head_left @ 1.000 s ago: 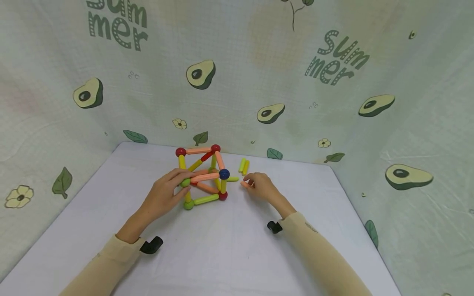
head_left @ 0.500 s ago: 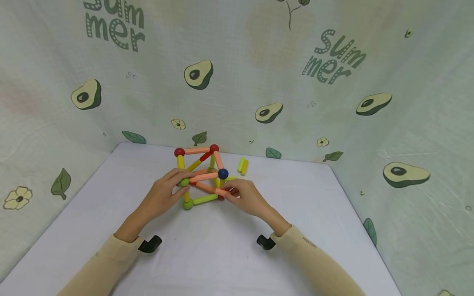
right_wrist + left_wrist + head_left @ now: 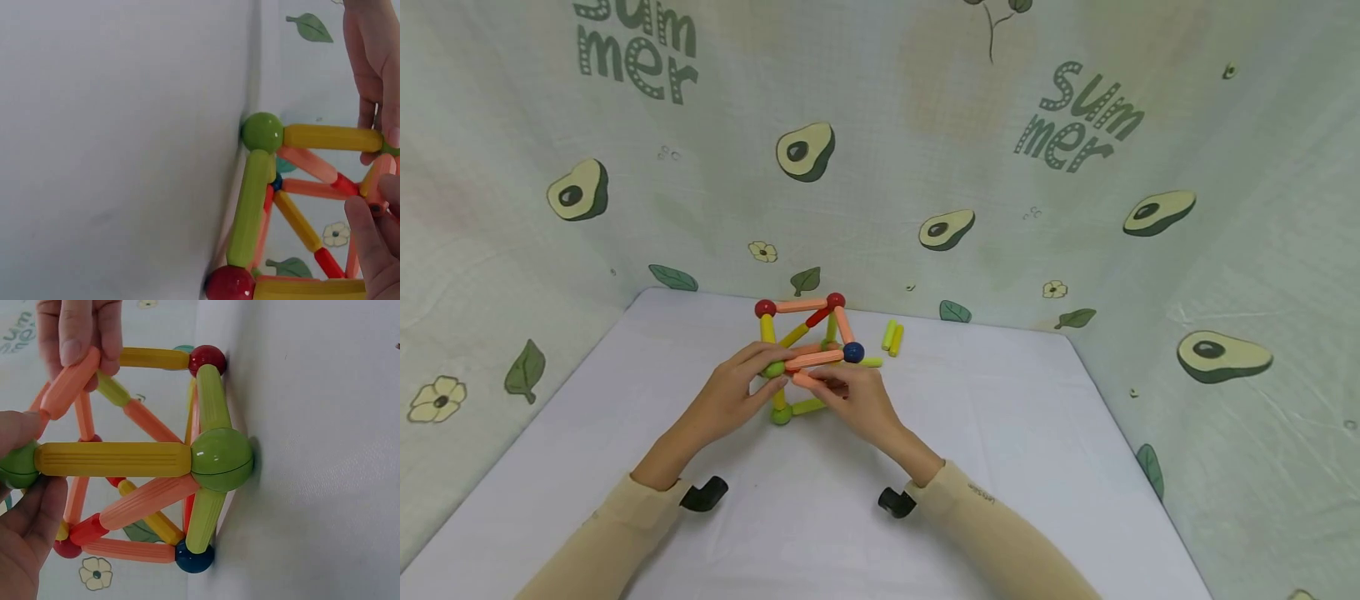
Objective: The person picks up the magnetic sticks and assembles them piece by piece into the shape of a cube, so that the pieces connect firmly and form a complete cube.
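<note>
A box-shaped frame of coloured magnetic sticks and balls stands on the table (image 3: 1000,400). My left hand (image 3: 722,400) holds its upper front-left green ball (image 3: 19,467), thumb and fingers on either side. From that ball a yellow stick (image 3: 115,459) runs down to a lower green ball (image 3: 222,459). My right hand (image 3: 861,404) pinches a loose salmon stick (image 3: 72,387) between thumb and fingers. One end of this stick points toward the held green ball, close by my left thumb. In the head view my right hand covers the frame's lower front-right corner, a red ball (image 3: 230,284).
A lime stick (image 3: 888,334) and a yellow stick (image 3: 897,341) lie side by side behind the right hand. Another lime stick (image 3: 872,362) shows beside the frame. A blue ball (image 3: 853,352) forms the upper right corner. A printed cloth (image 3: 880,167) hangs behind the table.
My right hand has picked up the salmon stick from the table and brought it left to the frame's front, near the held green ball. My left hand stays on that ball.
</note>
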Demonstrator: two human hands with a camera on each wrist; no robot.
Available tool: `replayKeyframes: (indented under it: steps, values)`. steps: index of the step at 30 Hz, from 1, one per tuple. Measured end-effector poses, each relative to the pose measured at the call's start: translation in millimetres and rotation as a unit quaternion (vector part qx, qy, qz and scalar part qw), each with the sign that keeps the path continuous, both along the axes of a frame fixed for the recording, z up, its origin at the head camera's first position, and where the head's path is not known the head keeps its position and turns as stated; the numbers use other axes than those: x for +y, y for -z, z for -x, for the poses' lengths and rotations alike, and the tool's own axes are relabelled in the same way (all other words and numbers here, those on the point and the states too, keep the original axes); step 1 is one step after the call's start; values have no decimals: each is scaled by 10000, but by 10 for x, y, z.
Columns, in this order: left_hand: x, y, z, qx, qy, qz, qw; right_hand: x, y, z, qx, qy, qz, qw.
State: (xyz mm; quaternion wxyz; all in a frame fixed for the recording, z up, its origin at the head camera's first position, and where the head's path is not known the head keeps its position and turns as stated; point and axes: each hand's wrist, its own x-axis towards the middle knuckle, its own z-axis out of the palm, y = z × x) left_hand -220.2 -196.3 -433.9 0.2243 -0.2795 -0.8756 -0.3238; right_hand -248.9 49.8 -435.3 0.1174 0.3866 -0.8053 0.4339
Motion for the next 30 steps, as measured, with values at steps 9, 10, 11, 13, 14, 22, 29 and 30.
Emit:
replayKeyframes:
  steps: [9, 10, 11, 13, 14, 22, 29, 30]
  values:
    - [6, 20, 14, 21, 91, -171, 9998, -151, 65, -28, -20, 84, 443, 9990]
    - [7, 16, 11, -7, 78, -194, 9998, -163, 74, -27, -15, 89, 482, 9988]
    - [10, 11, 7, -38, 78, -226, 9997, -175, 83, -24, -3, 101, 503, 9987]
    - [16, 2, -1, -93, 72, -294, 9995, -197, 103, -16, 12, 89, 530, 9986]
    - [20, -2, -3, -115, 70, -326, 9994, -207, 108, -13, 37, 83, 540, 9985]
    - [37, 2, 2, -231, 35, -486, 9985, -201, 108, -15, -33, 109, 405, 9991]
    - [43, 1, 4, -280, -22, -466, 9985, 54, 90, 38, -204, 62, -4, 9998]
    - [43, -2, 4, -274, -2, -463, 9986, 119, 87, 53, -203, 22, -120, 9997]
